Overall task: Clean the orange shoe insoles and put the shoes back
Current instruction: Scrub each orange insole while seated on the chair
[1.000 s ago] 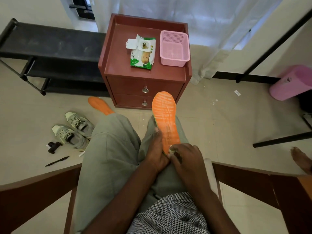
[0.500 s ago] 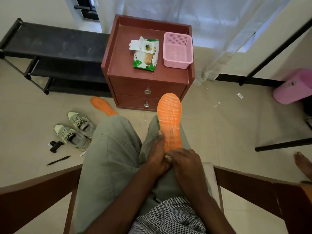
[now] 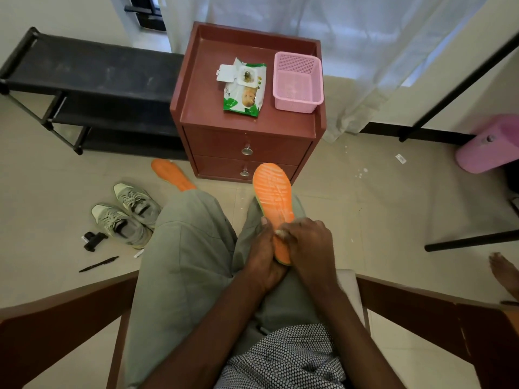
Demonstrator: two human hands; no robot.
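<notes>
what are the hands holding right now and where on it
The left hand grips the orange insole along its left edge near the heel end. The right hand pinches a small white wipe against the insole's middle.

Soft daylight through curtain point(image 3: 323, 29); sharp focus; wide-angle bending at edges.

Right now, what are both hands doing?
Left hand: grips the heel end of the orange insole, steadying it on the lap.
Right hand: pinches a white wipe, pressing it on the insole.
</notes>
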